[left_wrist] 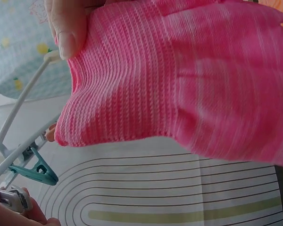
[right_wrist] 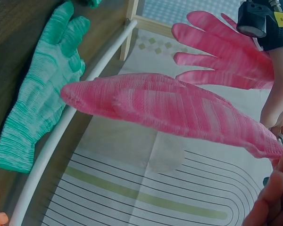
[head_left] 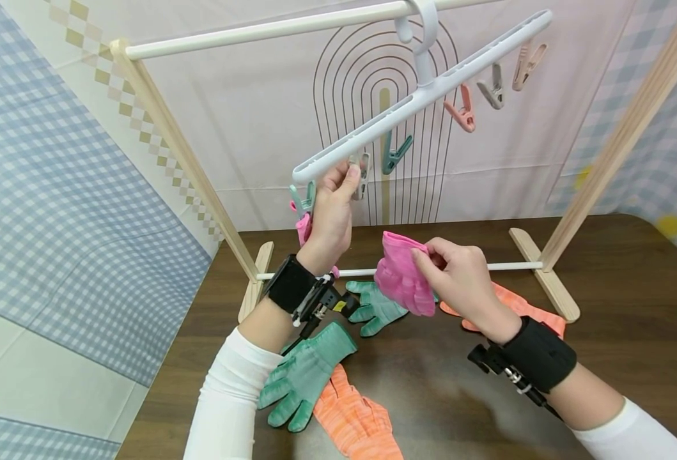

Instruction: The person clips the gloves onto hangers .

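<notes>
Green gloves: one [head_left: 303,377] at 7 o'clock on the dark wooden counter [head_left: 614,319], another [head_left: 375,306] near centre by the rack's lower rail.
Orange gloves: one [head_left: 355,421] at 6 o'clock, partly under the green; another [head_left: 525,310] at 4 o'clock.
Drying rack: wooden frame [head_left: 171,137], white top rod [head_left: 257,29].
Backdrop: arch-patterned sheet [head_left: 257,115], gingham cloth [head_left: 56,179] at 9 o'clock.

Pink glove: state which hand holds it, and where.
The right hand pinches the pink glove at its cuff edge; the fingers hang down.
</notes>
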`<state>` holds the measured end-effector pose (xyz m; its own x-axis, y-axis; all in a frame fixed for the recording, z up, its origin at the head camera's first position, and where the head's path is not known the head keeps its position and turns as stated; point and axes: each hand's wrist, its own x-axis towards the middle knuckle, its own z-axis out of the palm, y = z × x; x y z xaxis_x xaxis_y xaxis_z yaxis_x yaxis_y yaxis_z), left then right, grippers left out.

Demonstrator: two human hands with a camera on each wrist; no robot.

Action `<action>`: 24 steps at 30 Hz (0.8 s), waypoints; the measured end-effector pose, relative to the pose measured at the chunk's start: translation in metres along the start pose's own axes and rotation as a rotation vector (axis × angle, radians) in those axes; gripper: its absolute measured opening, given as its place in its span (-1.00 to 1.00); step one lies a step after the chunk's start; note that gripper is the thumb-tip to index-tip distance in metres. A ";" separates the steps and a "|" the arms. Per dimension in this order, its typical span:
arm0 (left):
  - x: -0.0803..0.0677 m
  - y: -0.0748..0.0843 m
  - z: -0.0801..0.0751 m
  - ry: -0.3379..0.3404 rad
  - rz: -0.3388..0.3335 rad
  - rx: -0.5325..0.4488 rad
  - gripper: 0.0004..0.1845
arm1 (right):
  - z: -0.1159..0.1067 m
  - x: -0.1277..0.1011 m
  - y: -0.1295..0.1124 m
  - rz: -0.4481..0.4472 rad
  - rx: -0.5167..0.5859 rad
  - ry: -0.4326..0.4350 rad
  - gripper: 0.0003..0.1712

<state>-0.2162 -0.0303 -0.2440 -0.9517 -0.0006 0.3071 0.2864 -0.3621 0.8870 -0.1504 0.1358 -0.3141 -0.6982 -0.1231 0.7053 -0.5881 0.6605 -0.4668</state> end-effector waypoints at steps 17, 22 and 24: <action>0.001 -0.004 0.002 -0.016 -0.006 -0.048 -0.84 | 0.005 0.014 -0.001 -0.022 -0.015 0.019 -0.90; 0.002 -0.007 0.003 -0.025 -0.001 -0.040 -0.81 | 0.005 0.017 -0.002 -0.028 -0.017 0.006 -0.90; 0.002 -0.007 0.003 -0.026 -0.001 -0.035 -0.80 | 0.005 0.019 -0.002 -0.033 -0.019 0.004 -0.89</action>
<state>-0.2201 -0.0249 -0.2489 -0.9487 0.0243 0.3154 0.2808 -0.3944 0.8750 -0.1645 0.1285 -0.3026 -0.6767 -0.1423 0.7223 -0.6030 0.6701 -0.4329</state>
